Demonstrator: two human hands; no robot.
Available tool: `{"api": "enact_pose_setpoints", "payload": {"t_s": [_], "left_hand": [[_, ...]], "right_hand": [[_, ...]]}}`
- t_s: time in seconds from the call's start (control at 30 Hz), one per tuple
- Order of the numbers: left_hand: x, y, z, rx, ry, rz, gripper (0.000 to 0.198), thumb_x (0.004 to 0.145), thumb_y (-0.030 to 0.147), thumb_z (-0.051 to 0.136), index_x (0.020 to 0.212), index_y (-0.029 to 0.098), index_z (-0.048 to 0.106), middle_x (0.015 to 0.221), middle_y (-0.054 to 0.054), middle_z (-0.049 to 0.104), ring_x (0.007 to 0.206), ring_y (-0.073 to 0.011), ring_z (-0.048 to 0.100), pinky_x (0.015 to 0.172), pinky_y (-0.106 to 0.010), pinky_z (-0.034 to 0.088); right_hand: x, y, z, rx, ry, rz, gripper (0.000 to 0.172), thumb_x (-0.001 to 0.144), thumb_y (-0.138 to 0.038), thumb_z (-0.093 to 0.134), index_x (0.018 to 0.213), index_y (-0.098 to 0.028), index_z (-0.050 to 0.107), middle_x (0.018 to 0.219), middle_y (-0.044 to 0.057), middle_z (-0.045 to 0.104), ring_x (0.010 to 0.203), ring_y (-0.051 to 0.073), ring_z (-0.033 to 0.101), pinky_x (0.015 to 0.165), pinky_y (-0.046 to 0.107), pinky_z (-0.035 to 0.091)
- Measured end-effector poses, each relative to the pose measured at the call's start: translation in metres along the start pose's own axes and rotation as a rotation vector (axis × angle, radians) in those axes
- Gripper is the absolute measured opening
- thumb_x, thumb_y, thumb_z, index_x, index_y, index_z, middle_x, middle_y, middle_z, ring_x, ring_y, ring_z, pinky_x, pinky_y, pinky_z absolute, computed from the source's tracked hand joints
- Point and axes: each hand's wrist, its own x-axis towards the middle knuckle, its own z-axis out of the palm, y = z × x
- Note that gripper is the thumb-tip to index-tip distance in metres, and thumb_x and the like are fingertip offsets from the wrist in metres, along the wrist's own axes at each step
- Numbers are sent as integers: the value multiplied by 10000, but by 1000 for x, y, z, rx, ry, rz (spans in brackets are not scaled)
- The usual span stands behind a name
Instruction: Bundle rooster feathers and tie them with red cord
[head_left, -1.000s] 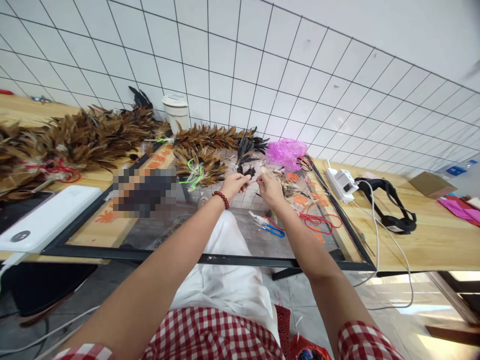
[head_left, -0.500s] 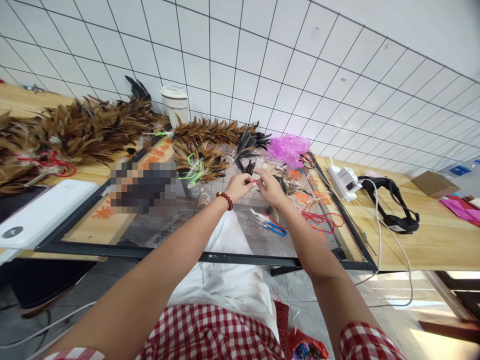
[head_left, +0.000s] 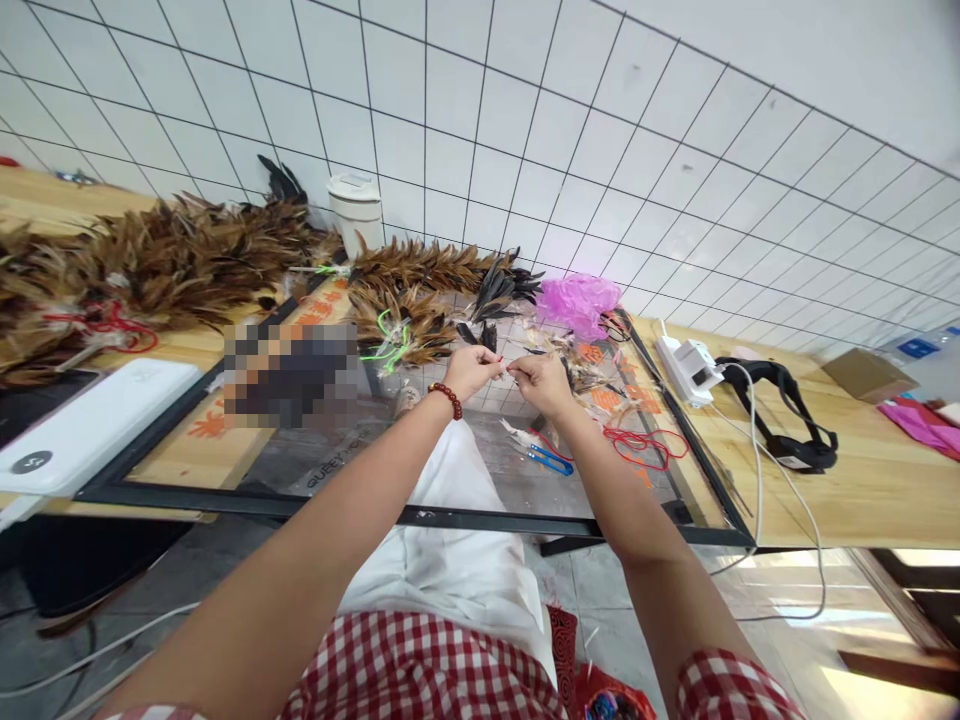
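My left hand [head_left: 472,373] is closed in a pinch over the glass tabletop, with a small bit of red string [head_left: 499,359] showing at its fingertips. Just right of it, my right hand [head_left: 546,383] is also pinched, its fingertips almost meeting the left ones; what lies between them is too small to make out. Black feathers [head_left: 487,335] lie just beyond my left hand. Below the right hand rest blue thread snips [head_left: 551,459] with pale tips. A loose tangle of red string [head_left: 649,445] lies right of my right forearm.
Brown feather bundles [head_left: 420,268] line the back, one with green string [head_left: 390,340]. A white cup [head_left: 355,215] and pink plastic bag [head_left: 579,303] stand by the tiled wall. Right are a power strip [head_left: 686,370] with cables and a black strap [head_left: 787,420]; left, a white device [head_left: 97,425].
My hands have drawn slightly apart, the right one shifting a little right and curling its fingers. The red bit now shows at the left fingertips.
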Motion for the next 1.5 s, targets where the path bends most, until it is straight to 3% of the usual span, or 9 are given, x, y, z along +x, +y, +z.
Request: {"api": "enact_pose_setpoints", "payload": {"t_s": [0.2, 0.4, 0.6, 0.8, 1.0, 1.17, 1.5], "left_hand": [[-5, 8, -1, 32, 2, -44, 143, 551, 115, 732, 610, 134, 603, 531, 11, 606, 498, -105, 560, 491, -214, 421], [-4, 6, -1, 112, 1, 75, 99, 544, 93, 686, 590, 136, 610, 583, 5, 625, 556, -102, 562, 584, -232, 465], [-3, -3, -3, 377, -10, 221, 106, 612, 110, 598, 693, 155, 651, 684, -5, 662, 624, -112, 576, 631, -234, 456], [-10, 0, -1, 678, 2, 412, 139, 683, 107, 553, 732, 191, 652, 754, -17, 687, 687, -145, 595, 663, -261, 445], [-16, 6, 0, 849, 16, 556, 165, 760, 120, 514, 784, 194, 660, 841, -49, 697, 746, -177, 612, 669, -286, 436], [-18, 6, -2, 866, -17, 615, 181, 794, 128, 499, 785, 197, 667, 836, -49, 694, 737, -174, 616, 658, -282, 433], [-12, 2, -6, 759, -54, 656, 204, 793, 107, 479, 759, 189, 663, 814, -42, 676, 757, -156, 608, 700, -264, 438]], "right_hand": [[-1, 2, -1, -113, -50, -76, 193, 840, -145, 517, 839, -196, 703, 800, 35, 730, 796, 172, 628, 780, 330, 269], [-1, 4, -2, -141, -111, -67, 187, 826, -135, 521, 834, -191, 699, 813, 39, 724, 817, 186, 622, 822, 354, 271], [0, 2, 5, 27, 36, 5, 301, 913, -256, 464, 1152, -211, 641, 1164, 91, 643, 1001, 204, 593, 832, 337, 380], [4, 9, 23, 288, 48, 51, 221, 866, -195, 482, 882, -204, 703, 913, 64, 663, 873, 176, 594, 801, 287, 440], [8, 16, 29, 651, 12, 303, 159, 771, -271, 550, 785, -178, 679, 709, 8, 623, 686, 138, 535, 665, 254, 425], [7, 14, 27, 833, -41, 361, 173, 706, -332, 591, 740, -170, 643, 650, -12, 578, 602, 109, 464, 588, 236, 389], [4, 12, 15, 885, -108, 292, 200, 730, -363, 627, 776, -169, 609, 671, -16, 554, 619, 104, 459, 612, 241, 400]]}}
